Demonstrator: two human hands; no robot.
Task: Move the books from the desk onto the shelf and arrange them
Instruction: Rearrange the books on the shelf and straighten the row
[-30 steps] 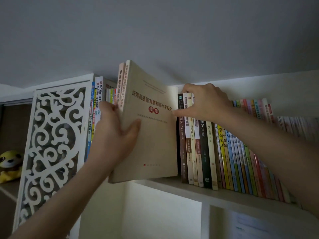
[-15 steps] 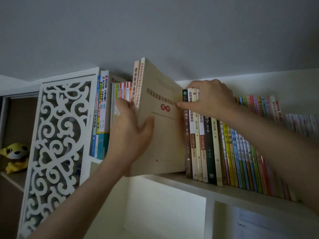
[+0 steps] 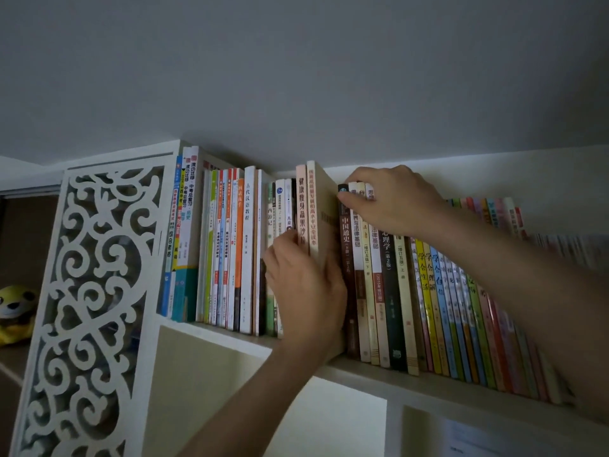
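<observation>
We have the shelf [image 3: 428, 380] nearly full, so the biggest risk is the whole row to the right [image 3: 461, 291]: those thin coloured books already lean, and if our right hand [image 3: 392, 199] lets go of the dark-spined book [image 3: 346, 245] too soon, they could slump into the gap and jam it. Our right fingers are curled over the tops of the first few spines there, thumb pressed to the dark one, holding that gap open. Next in size, the two tall beige books [image 3: 311, 209] could snag; they stand upright in the gap but still jut forward of their neighbours, and a skewed push might bend a cover or drag the book beside them inward. Our left hand [image 3: 306, 288] grips them low down, fingers wrapped on the left face and thumb on the right. The left-hand group [image 3: 230, 245], between these and the white fretwork panel [image 3: 95, 291], stands upright and looks stable.
</observation>
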